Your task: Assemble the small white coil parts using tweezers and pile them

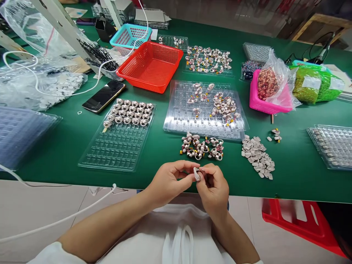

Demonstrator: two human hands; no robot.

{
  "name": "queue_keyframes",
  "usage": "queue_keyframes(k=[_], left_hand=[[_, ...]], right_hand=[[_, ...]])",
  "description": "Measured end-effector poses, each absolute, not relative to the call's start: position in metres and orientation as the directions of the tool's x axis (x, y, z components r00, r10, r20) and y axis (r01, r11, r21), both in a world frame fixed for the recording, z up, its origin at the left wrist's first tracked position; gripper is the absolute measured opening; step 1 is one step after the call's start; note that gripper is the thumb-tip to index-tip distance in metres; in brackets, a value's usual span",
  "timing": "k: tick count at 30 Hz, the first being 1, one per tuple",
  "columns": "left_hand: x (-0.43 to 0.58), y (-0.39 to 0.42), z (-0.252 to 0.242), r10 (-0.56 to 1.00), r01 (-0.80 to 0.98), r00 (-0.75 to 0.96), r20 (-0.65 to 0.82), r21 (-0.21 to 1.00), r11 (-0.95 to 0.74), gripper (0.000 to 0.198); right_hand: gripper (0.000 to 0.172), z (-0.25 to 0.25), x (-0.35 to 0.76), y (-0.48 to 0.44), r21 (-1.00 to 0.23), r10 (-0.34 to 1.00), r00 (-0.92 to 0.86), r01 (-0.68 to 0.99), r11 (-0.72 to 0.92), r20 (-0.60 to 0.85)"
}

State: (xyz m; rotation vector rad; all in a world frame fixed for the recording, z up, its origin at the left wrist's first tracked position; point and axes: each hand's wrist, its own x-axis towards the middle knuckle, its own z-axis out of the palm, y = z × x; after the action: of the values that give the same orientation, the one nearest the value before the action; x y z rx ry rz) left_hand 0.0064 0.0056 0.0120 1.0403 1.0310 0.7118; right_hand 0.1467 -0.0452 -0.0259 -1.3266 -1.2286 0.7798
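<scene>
My left hand (173, 180) and my right hand (213, 186) meet at the table's front edge. Between their fingertips is a small white and silver curved part (197, 173), which looks like an earphone piece; both hands pinch it. My right fingers partly cover something brownish beside it. Just beyond my hands lies a pile of similar parts with amber tabs (202, 146). Right of that, grey-white flat oval pieces (258, 157) are heaped on the green table. To the left, a clear tray (112, 146) carries rows of silver rounded parts (130, 113) in its far half.
Stacked clear trays (176, 121) with loose parts lie beyond the pile. A red basket (154, 66), a phone (104, 96) and a blue basket (129, 35) stand back left. A pink basket (255, 99) holds a bag of copper-coloured pieces. A red stool (299, 220) stands below right.
</scene>
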Motion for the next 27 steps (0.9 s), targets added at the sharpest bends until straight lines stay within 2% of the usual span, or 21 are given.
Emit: queue_keyframes(k=[6,9,14,19,22,27], left_hand=[[0.005,0.008,0.015,0.855,-0.148,0.364,-0.369,0.884,0.444,0.015],[0.003,0.011,0.019,0.854,-0.144,0.332,-0.401,0.873,0.466,0.017],[0.001,0.014,0.022,0.868,-0.154,0.299,-0.397,0.877,0.455,0.014],[0.003,0.013,0.022,0.896,-0.157,0.261,-0.360,0.900,0.407,0.015],[0.004,0.012,0.022,0.911,-0.117,0.231,-0.341,0.920,0.374,0.016],[0.004,0.011,0.022,0.929,-0.067,0.205,-0.309,0.942,0.328,0.017]], right_hand=[[0.012,-0.020,0.159,-0.048,-0.969,0.969,0.166,0.196,0.149,0.183],[0.023,-0.015,0.174,-0.048,-0.975,0.958,0.224,0.169,0.143,0.179],[0.035,-0.013,0.193,-0.048,-0.965,0.926,0.276,0.110,0.237,0.259],[0.031,-0.012,0.191,-0.055,-0.942,0.922,0.256,-0.090,0.323,0.292],[0.025,-0.012,0.187,-0.058,-0.926,0.919,0.230,-0.128,0.355,0.320],[0.027,-0.014,0.181,-0.059,-0.932,0.933,0.193,-0.144,0.334,0.305]])
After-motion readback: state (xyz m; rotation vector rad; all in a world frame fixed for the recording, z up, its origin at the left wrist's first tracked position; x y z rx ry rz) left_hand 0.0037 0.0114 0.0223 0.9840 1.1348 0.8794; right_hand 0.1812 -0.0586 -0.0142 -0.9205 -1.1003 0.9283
